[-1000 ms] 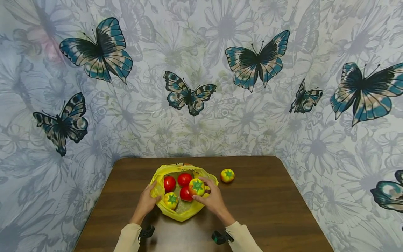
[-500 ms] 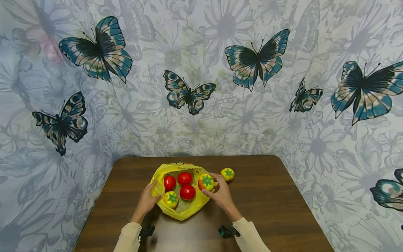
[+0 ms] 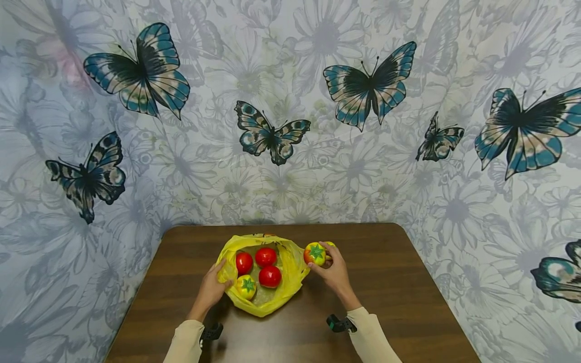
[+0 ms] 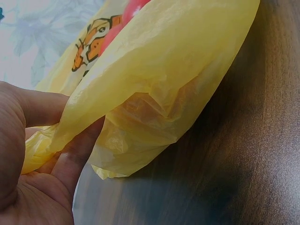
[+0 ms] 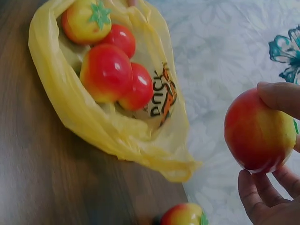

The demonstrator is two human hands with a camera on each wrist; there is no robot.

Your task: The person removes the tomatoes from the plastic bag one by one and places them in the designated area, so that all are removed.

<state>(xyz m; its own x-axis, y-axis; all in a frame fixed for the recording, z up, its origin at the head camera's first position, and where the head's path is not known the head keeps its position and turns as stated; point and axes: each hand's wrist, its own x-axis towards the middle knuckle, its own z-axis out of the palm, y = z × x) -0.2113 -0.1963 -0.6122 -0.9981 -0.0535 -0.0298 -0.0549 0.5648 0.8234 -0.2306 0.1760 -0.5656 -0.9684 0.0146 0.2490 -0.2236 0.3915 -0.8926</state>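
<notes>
My left hand (image 3: 211,287) pinches the left rim of a yellow plastic bag (image 3: 290,290) between thumb and fingers; the left wrist view shows the thin film (image 4: 154,61) bunched there. Lying in the wide mouth are three red tomatoes (image 3: 270,277) and one yellow-green tomato (image 3: 246,287) with a green star-shaped top. Just right of the bag, my right hand (image 3: 336,272) grips a red-and-yellow tomato (image 5: 258,133), its green top facing up in the head view. Another such tomato (image 5: 185,215) lies on the table, mostly hidden behind the right hand in the head view.
The brown wooden table (image 3: 390,292) has its back edge close to a wall (image 3: 272,196) of floral print with blue butterflies. The bag sits left of centre. Black bands (image 3: 340,323) are on both wrists.
My right hand has carried its tomato from over the bag's opening to the right, beyond the rim, in front of the loose tomato. The left hand has stayed on the bag.
</notes>
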